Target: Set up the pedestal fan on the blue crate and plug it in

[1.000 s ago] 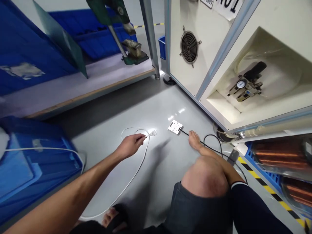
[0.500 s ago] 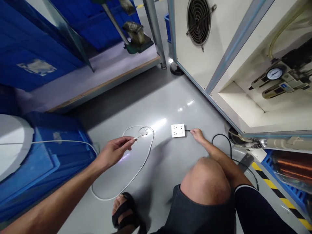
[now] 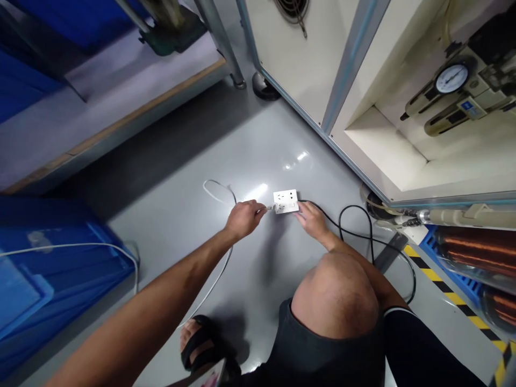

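Note:
A white power plug (image 3: 271, 207) on a white cord (image 3: 213, 285) is pinched in my left hand (image 3: 244, 219), its prongs beside the left edge of a white socket box (image 3: 286, 196). Whether the prongs touch the box I cannot tell. My right hand (image 3: 312, 220) grips the box by its right lower corner, with the thumb and fingers at its edge. From the box's right side a black cable (image 3: 355, 233) runs off in a loop over the floor. Several outlet holes show on the box's upper face.
Blue bins (image 3: 92, 252) stand at the left, with the white cord draped over them. A low shelf (image 3: 161, 91) lies at the upper left. A white machine cabinet (image 3: 298, 64) with a pressure gauge (image 3: 451, 78) rises at the right. Yellow-black tape (image 3: 439, 282) marks the floor.
My left hand has brought the plug rightward to the socket box. My right hand has gone from the black cable to the box's edge, and the box is turned slightly. The view has shifted.

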A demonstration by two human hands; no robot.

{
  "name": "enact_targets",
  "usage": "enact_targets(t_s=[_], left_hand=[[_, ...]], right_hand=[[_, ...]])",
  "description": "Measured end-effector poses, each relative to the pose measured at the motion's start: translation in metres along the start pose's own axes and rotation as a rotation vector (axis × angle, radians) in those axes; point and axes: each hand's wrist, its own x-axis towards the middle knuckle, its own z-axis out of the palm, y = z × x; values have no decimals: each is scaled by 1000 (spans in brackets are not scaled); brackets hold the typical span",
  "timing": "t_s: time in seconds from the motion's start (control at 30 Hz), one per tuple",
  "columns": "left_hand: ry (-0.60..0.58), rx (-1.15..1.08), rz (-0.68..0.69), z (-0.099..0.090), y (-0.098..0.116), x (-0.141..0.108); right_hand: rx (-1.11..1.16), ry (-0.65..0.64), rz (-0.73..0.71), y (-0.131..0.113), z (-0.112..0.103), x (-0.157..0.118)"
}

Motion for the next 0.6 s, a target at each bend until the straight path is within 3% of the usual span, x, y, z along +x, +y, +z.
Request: enact_targets(t_s=[0.1,0.2,0.33,0.4,0.5,0.6], left_hand=[[-30,114,125,1,27,0],[-1,129,179,2,49,-2],[278,99,210,-2,58,-16],[330,83,266,-6,53,-39],[223,87,342,-14,33,-92],[144,121,330,-27,4,-154]], right_hand=[[-47,-172,-108,-27,-1,11],[-112,-275,-104,-39,-5,25],[-61,-221,-33,-21,-15,53],[9,-190,20,-4,-18,68],[81,-208,79,19,-16,87],[75,-257,91,31,-10,96]])
